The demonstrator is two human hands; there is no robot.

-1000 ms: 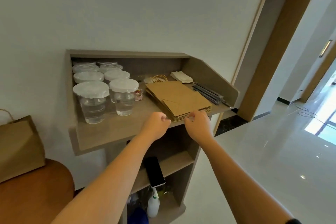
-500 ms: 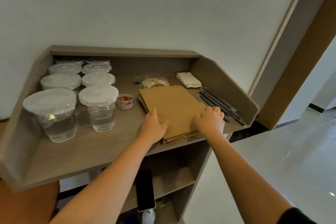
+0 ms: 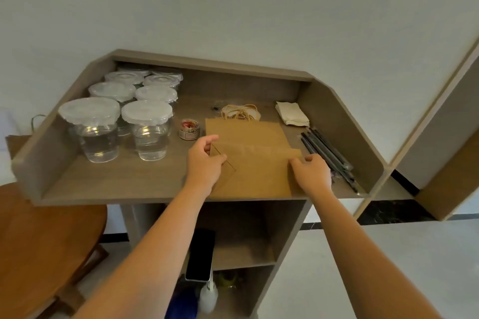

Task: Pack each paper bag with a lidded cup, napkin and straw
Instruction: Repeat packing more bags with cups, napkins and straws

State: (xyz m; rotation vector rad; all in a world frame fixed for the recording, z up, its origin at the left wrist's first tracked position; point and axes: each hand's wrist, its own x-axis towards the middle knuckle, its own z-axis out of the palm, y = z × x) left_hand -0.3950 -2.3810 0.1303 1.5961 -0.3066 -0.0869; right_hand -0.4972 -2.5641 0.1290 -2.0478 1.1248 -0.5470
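Centre frame: I see my left hand (image 3: 206, 163) and right hand (image 3: 312, 172) each pinching an edge of the top flat brown paper bag (image 3: 255, 163), stack on the grey wooden surface (image 3: 116, 179). Clear lidded plastic cups (image 3: 147, 129) upper left, black straws (image 3: 328, 154) right, white napkins (image 3: 291, 112) behind.

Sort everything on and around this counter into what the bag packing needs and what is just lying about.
For the job:
paper bags, flat, top one in the grip of left hand and right hand
lidded cups
napkins
straws

Lying about:
small tin of clips
rubber bands
phone
spray bottle
wooden table
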